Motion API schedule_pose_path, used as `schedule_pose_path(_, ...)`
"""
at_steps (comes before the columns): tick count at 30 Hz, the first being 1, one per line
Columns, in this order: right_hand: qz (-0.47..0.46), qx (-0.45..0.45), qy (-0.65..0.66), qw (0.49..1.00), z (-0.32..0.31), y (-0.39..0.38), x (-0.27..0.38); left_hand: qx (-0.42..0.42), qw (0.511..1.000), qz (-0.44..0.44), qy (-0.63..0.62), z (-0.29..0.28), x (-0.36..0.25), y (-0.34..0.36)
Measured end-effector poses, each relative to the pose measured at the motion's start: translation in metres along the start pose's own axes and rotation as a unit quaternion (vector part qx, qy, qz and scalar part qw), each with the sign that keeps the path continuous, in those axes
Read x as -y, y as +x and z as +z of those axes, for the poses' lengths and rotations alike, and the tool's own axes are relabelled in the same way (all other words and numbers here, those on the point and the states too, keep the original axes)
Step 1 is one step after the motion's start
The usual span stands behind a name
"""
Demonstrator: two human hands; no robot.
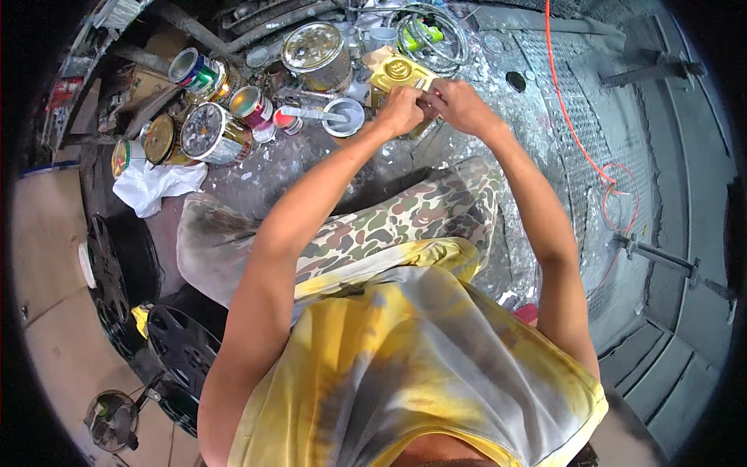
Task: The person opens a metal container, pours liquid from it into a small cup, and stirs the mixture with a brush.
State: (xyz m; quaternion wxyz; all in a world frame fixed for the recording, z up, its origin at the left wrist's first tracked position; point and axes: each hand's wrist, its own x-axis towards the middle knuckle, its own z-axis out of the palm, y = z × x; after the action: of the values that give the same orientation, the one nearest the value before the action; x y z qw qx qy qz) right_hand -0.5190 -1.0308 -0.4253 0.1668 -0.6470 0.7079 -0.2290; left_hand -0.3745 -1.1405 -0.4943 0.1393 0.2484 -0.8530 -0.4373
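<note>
At the top centre, on the paint-spattered grey floor, sits a gold rectangular metal tin with a round cap [398,71], its near end partly covered by both hands. Left hand [401,110] and right hand [461,107] meet over that end, fingers bent and close together; what either grip pinches is hidden, can't tell. Just left of the left hand: a round pot of grey paint [354,124], with a pale flat stick [311,114] across its rim. Next, a small red-and-white can [288,123], then a large white, paint-smeared round bucket [208,134]. Behind the pot, a big round metal pail with a spattered lid [315,48]. Behind the tin, a coil of grey hose [459,48] around something bright green [420,35]. Right of the right hand, a flat black disc [515,81]; farther right, a thin orange-red hose [572,128]. Far left, crumpled white sheeting [156,188]; lower left, a black spoked wheel [179,342] and a small dark fan [111,420].
</note>
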Motion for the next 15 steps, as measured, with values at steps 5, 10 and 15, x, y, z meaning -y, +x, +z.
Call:
schedule_pose_path(5, -0.019, 0.06, -0.081, 0.995, -0.004, -0.003, -0.026, -0.132, 0.99, -0.003, 0.051, -0.024, 0.042, 0.005)
schedule_pose_path(10, 0.014, 0.195, -0.278, 0.94, 0.005, 0.022, -0.015, -0.108, 0.966, -0.197, -0.129, -0.033, 0.07, 0.009)
schedule_pose_path(15, 0.008, 0.341, -0.146, 0.929, -0.014, 0.056, -0.041, -0.077, 0.9, -0.242, -0.354, -0.028, 0.068, 0.02)
